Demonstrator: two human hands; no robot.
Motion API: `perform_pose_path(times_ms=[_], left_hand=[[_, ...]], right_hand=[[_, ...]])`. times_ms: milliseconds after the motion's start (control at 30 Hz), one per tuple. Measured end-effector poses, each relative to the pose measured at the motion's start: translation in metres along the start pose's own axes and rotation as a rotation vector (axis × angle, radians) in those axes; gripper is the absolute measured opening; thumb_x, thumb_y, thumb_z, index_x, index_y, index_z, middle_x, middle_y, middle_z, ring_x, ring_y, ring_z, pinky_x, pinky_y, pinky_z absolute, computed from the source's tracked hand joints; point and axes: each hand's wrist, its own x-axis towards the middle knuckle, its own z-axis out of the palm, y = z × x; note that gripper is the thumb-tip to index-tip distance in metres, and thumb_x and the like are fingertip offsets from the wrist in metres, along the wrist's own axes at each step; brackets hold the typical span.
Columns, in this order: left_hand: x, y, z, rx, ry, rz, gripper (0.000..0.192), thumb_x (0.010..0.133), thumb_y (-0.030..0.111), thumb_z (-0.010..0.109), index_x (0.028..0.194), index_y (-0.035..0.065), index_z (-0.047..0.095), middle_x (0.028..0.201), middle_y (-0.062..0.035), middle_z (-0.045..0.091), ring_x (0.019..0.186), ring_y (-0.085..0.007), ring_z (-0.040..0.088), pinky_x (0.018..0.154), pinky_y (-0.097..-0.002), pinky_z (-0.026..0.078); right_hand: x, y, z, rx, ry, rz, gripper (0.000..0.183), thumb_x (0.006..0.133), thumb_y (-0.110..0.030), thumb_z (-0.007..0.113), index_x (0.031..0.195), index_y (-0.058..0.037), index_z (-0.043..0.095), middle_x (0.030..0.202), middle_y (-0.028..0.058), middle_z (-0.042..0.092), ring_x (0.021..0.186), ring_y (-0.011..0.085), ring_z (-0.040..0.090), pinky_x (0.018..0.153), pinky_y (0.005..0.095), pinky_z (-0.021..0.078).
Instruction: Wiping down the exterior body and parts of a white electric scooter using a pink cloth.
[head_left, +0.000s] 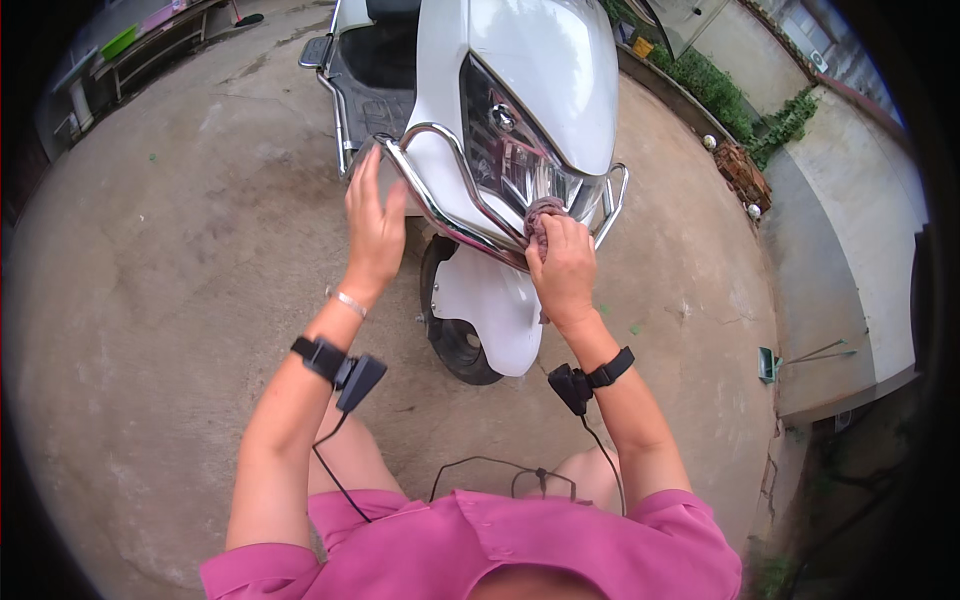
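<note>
In front of me stands a white motor scooter with a dark-edged headlight and a chrome crash bar around its nose. My right hand grips a crumpled brownish-pink cloth against the lower front, just below the headlight and by the bar. My left hand is raised at the left end of the bar, thumb apart from the fingers, with nothing in it; whether it touches the bar cannot be told. The front wheel and white front fender are below the bar.
Concrete ground surrounds the scooter. A long bench holding a green basin stands at the upper left. Stacked bricks and plants lie along the wall at the right, with a green dustpan lower down. Black cables hang from both wrist devices.
</note>
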Motion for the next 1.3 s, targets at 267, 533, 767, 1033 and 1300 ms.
perform_pose_path(times_ms=[267, 533, 767, 1033, 1300], left_hand=[[-0.125, -0.066, 0.006, -0.042, -0.231, -0.496, 0.049, 0.102, 0.035, 0.042, 0.133, -0.0017, 0.050, 0.131, -0.0222, 0.055, 0.123, -0.0345, 0.050, 0.105, -0.0394, 0.037], [-0.152, -0.061, 0.020, -0.202, -0.568, -0.609, 0.046, 0.098, 0.038, 0.048, 0.119, -0.0009, 0.061, 0.111, -0.0255, 0.064, 0.107, -0.0382, 0.060, 0.093, -0.0419, 0.046], [-0.173, -0.072, 0.025, -0.202, -0.772, -0.607, 0.050, 0.098, 0.038, 0.047, 0.120, -0.0044, 0.060, 0.115, -0.0242, 0.065, 0.108, -0.0371, 0.062, 0.093, -0.0403, 0.047], [-0.194, -0.118, 0.038, -0.063, -0.808, -0.711, 0.054, 0.097, 0.043, 0.046, 0.115, -0.0063, 0.062, 0.110, -0.0262, 0.066, 0.105, -0.0406, 0.062, 0.091, -0.0430, 0.048], [-0.190, -0.121, 0.041, -0.065, -0.812, -0.703, 0.055, 0.097, 0.043, 0.047, 0.115, -0.0069, 0.061, 0.111, -0.0262, 0.066, 0.106, -0.0406, 0.062, 0.091, -0.0432, 0.048]], right_hand=[[0.036, -0.011, 0.003, -0.031, -0.051, -0.240, 0.045, 0.070, -0.005, 0.070, 0.113, -0.0056, 0.059, 0.109, 0.0090, 0.057, 0.100, 0.0288, 0.054, 0.085, 0.0400, 0.0426], [0.113, -0.037, 0.016, -0.223, 0.038, -0.451, 0.043, 0.073, -0.006, 0.068, 0.115, -0.0062, 0.060, 0.116, 0.0076, 0.055, 0.109, 0.0277, 0.053, 0.090, 0.0395, 0.0425], [0.137, -0.043, 0.009, -0.330, -0.039, -0.430, 0.046, 0.073, -0.008, 0.069, 0.118, -0.0049, 0.059, 0.122, 0.0073, 0.053, 0.114, 0.0275, 0.049, 0.093, 0.0390, 0.0421], [0.117, -0.037, 0.000, -0.349, -0.114, -0.518, 0.045, 0.070, -0.007, 0.068, 0.115, -0.0056, 0.062, 0.120, 0.0044, 0.055, 0.115, 0.0245, 0.050, 0.093, 0.0377, 0.0429], [0.100, -0.030, -0.009, -0.267, -0.244, -0.525, 0.044, 0.070, -0.007, 0.068, 0.114, -0.0063, 0.063, 0.118, 0.0047, 0.057, 0.112, 0.0256, 0.052, 0.094, 0.0376, 0.0427]])
